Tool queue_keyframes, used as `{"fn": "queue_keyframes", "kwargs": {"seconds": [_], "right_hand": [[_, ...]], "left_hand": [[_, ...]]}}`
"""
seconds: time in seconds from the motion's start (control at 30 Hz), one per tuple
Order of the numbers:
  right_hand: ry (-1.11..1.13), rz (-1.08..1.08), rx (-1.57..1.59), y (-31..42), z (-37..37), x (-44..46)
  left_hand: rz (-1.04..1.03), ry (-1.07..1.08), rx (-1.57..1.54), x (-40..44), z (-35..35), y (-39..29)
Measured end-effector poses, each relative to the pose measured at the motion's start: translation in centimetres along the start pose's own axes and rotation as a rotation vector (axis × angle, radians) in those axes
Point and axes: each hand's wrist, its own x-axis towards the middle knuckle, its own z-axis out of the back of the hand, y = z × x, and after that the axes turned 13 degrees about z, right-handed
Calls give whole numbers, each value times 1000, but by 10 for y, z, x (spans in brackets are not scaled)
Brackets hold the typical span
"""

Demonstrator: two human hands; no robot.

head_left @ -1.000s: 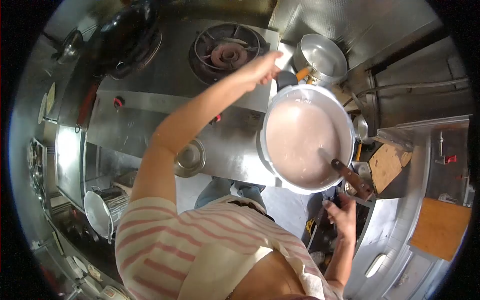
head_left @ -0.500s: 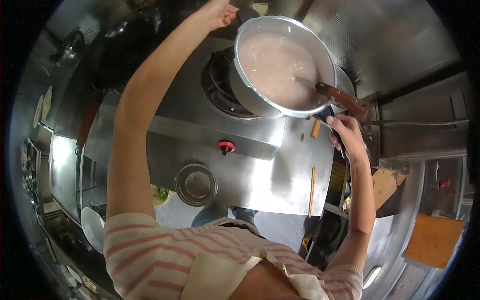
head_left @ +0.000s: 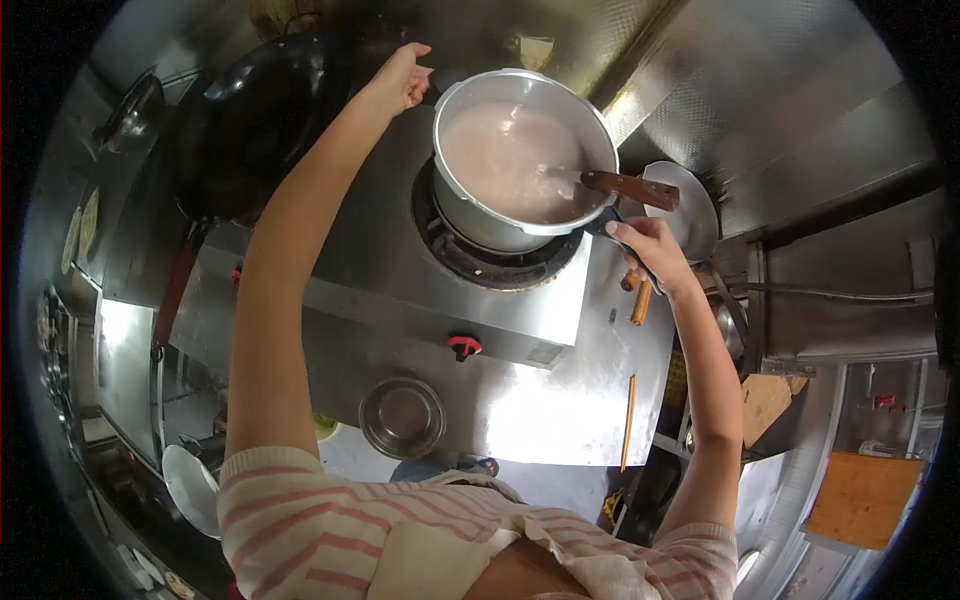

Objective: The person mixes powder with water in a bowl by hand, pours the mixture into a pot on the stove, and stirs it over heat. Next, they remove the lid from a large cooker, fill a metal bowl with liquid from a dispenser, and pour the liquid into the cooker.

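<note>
A silver pot of cloudy pinkish-brown liquid sits on the gas burner. My right hand is closed around its long black handle. A wooden-handled utensil leans over the near right rim; its metal end dips into the liquid, so its kind is hidden. Beyond the pot's far left side, my left hand has thumb and fingers apart and appears to hold nothing. Dark surroundings obscure the pot's far side there.
A dark wok stands to the left. A red stove knob is on the stove front, with a metal bowl nearer me. Chopsticks and short wooden pieces lie right. A metal pan stands behind my right hand.
The pot has come down and left onto the burner, with my right hand still on its handle. My left hand has drawn away from the pot's far side, its fingers now apart.
</note>
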Motion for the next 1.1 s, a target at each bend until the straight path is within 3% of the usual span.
{"fn": "queue_keyframes", "kwargs": {"seconds": [0.33,0.4,0.47,0.53,0.6,0.67,0.7,0.73,0.8,0.87,0.9,0.97,1.0,1.1], "right_hand": [[16,-66,91,5,1,-2],[23,-101,92,5,1,-1],[56,-94,60,2,3,1],[70,-61,9,4,4,-1],[89,-78,-66,4,8,-5],[-183,352,-151,-9,4,-10],[-323,469,-250,-17,7,-16],[-318,478,-250,-10,4,-31],[-645,512,-436,8,-11,-74],[-617,462,-353,7,-51,-110],[-513,511,-495,-6,-78,-118],[-137,361,-408,-38,-144,-122],[89,398,-547,-68,-173,-114],[247,301,-746,-102,-235,-105]], "left_hand": [[0,-8,106,10,5,6],[-85,45,127,12,8,9],[-20,51,161,14,15,6],[-71,-70,333,0,12,6],[-131,-136,231,-23,10,21],[-396,-223,264,-44,16,45],[-335,-214,256,-57,23,57],[-272,-208,247,-75,33,71],[-207,-187,178,-123,54,110],[-91,-248,41,-163,84,163],[-116,-332,52,-191,95,192],[3,-480,-239,-224,139,260],[-34,-483,-311,-250,156,293],[-94,-625,-697,-320,184,375]]}}
